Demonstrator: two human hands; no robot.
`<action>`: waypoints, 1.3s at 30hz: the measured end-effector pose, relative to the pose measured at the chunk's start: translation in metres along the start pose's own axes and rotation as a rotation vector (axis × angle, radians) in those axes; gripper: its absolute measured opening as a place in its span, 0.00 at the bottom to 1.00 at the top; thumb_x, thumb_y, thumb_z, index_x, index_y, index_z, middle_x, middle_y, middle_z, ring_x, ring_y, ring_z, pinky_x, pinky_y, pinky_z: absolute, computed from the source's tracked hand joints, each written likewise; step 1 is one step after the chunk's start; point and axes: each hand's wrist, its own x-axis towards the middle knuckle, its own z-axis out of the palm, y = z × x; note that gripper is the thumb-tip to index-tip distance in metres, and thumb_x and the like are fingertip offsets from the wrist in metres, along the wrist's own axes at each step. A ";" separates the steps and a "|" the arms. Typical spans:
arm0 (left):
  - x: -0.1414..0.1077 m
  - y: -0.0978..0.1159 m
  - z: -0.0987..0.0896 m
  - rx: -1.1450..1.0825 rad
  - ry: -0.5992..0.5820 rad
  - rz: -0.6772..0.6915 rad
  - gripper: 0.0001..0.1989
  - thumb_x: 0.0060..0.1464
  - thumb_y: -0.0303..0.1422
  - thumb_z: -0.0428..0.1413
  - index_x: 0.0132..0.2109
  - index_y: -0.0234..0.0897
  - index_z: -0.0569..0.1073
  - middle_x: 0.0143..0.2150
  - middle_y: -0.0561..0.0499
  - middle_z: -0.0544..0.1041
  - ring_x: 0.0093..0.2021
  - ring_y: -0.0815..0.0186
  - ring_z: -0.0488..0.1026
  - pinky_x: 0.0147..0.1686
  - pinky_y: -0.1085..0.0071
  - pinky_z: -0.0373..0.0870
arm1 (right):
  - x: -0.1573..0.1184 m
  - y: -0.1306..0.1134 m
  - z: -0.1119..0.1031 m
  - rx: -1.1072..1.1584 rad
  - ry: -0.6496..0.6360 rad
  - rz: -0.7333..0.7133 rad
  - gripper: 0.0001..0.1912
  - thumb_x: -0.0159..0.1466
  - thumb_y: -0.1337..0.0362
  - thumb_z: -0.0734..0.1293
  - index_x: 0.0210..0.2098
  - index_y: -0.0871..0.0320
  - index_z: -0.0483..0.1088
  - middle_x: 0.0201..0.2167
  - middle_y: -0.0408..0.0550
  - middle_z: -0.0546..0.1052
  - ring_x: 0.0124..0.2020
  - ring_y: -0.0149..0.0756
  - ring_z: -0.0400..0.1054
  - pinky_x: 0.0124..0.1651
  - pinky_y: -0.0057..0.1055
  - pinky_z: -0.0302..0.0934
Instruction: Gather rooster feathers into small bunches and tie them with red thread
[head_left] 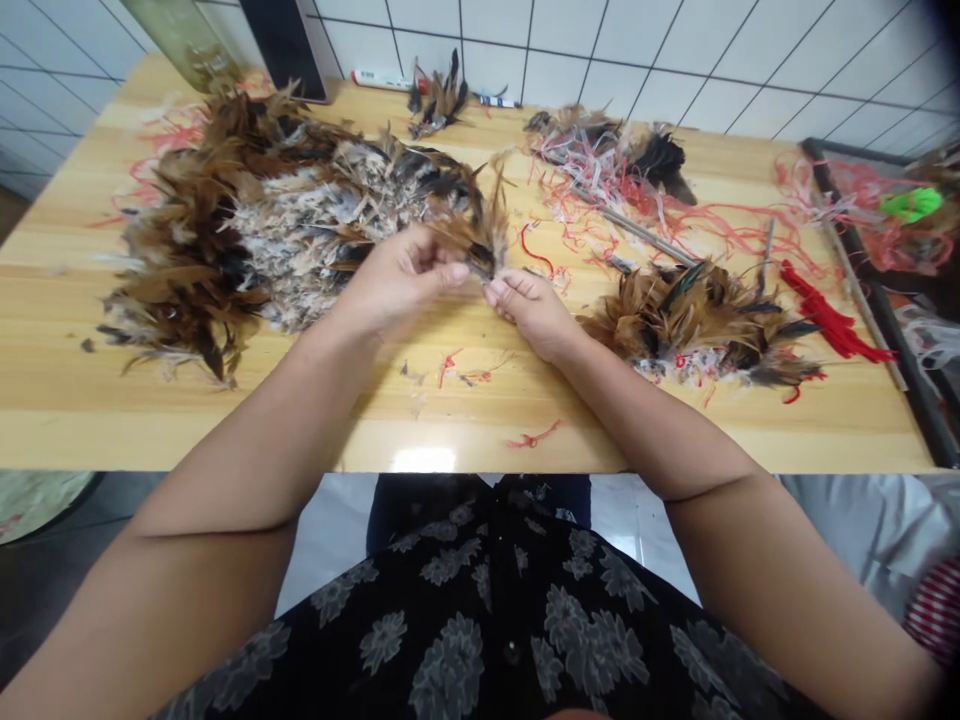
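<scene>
My right hand (531, 308) pinches the quill ends of a small bunch of brown and black feathers (493, 225), which points up and away from me. Close on its left, my left hand (405, 275) is closed, thumb against fingertips, at the lower part of the same feathers; motion blurs it a little. Beyond and left of that hand spreads a large heap of feathers (300, 230), brown and black around a pale fluffy middle. To the right of my right hand lies a smaller pile of brown feathers (690, 310) with red and white bits at its base.
Red cords (832, 310) lie by the right pile. Pink and white strings (600, 170) tangle at the back, near a thin rod (649, 237). A marker (386, 80) and a dark upright panel (289, 45) stand toward the tiled wall. A dark-framed tray (885, 290) borders the right side.
</scene>
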 end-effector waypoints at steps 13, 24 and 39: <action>0.015 -0.008 -0.064 0.708 0.238 0.243 0.17 0.69 0.44 0.86 0.45 0.43 0.88 0.45 0.48 0.79 0.51 0.51 0.77 0.65 0.50 0.75 | 0.000 -0.012 0.002 0.178 0.284 0.151 0.33 0.83 0.39 0.79 0.34 0.51 0.66 0.25 0.33 0.56 0.28 0.28 0.47 0.32 0.27 0.45; 0.013 -0.025 -0.049 0.968 0.136 0.100 0.09 0.65 0.30 0.73 0.39 0.48 0.82 0.48 0.42 0.82 0.69 0.35 0.79 0.78 0.40 0.71 | 0.002 -0.016 0.008 0.143 0.384 0.199 0.33 0.87 0.41 0.76 0.34 0.52 0.63 0.27 0.34 0.56 0.30 0.28 0.49 0.33 0.24 0.47; 0.002 -0.005 -0.009 -0.001 0.046 -0.067 0.30 0.61 0.47 0.92 0.37 0.44 0.78 0.34 0.53 0.83 0.36 0.61 0.82 0.39 0.65 0.79 | 0.003 -0.005 0.008 0.050 0.346 0.142 0.35 0.82 0.33 0.77 0.33 0.50 0.65 0.27 0.35 0.57 0.31 0.31 0.52 0.36 0.31 0.49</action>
